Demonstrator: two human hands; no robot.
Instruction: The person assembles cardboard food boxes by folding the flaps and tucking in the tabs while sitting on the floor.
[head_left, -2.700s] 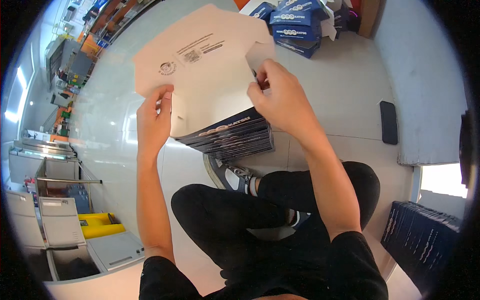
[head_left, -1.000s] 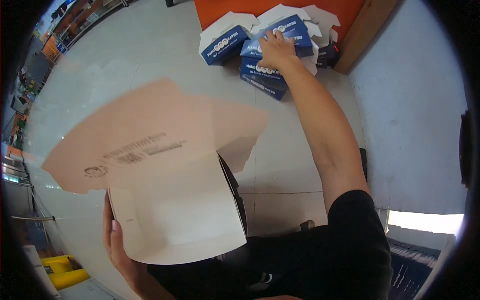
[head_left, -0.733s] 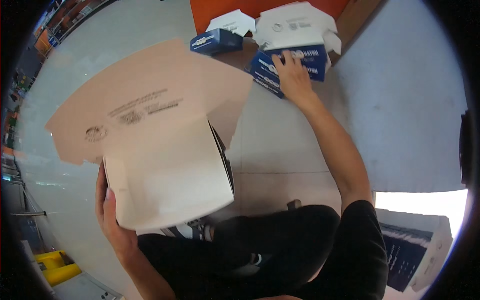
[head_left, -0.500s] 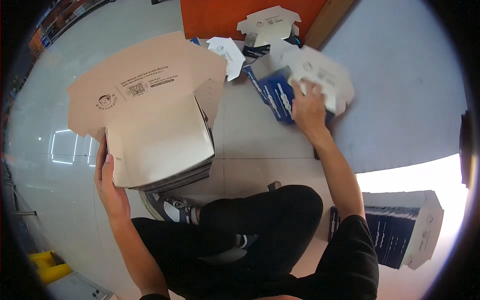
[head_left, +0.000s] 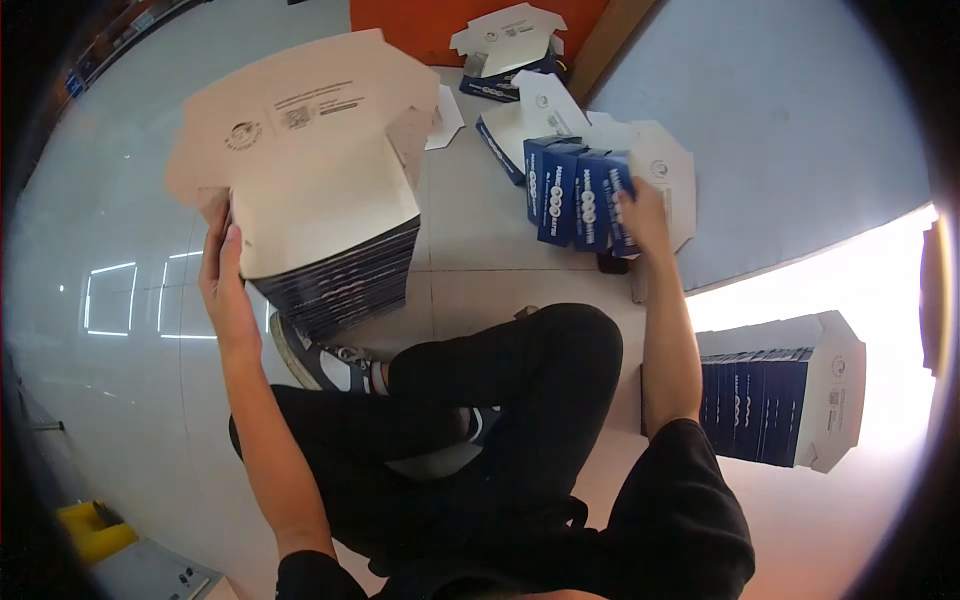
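Note:
A tall stack of nested open cardboard boxes (head_left: 335, 285), dark blue outside and white inside, rises in front of me on the left. The printed lid flap of its top box stands open toward the far side. My left hand (head_left: 232, 285) is closed on the stack's left edge, thumb along the top box's inner wall and fingers outside. Farther right, a loose row of blue boxes (head_left: 567, 195) leans together with white lids behind. My right hand (head_left: 648, 220) closes on the box at the right end of that row; some of its fingertips are hidden.
Another nested stack of boxes (head_left: 755, 405) lies at my right. More boxes (head_left: 500, 75) sit by the orange panel (head_left: 420, 30) at the back. A grey-blue surface (head_left: 760, 130) borders the right. My crossed legs (head_left: 500, 390) and a shoe (head_left: 325, 360) are just below the tall stack.
My right hand has shifted from the white lid flap to the blue side of the boxes, which now stand more evenly in a row. My left hand stays on the stack; the view has tilted.

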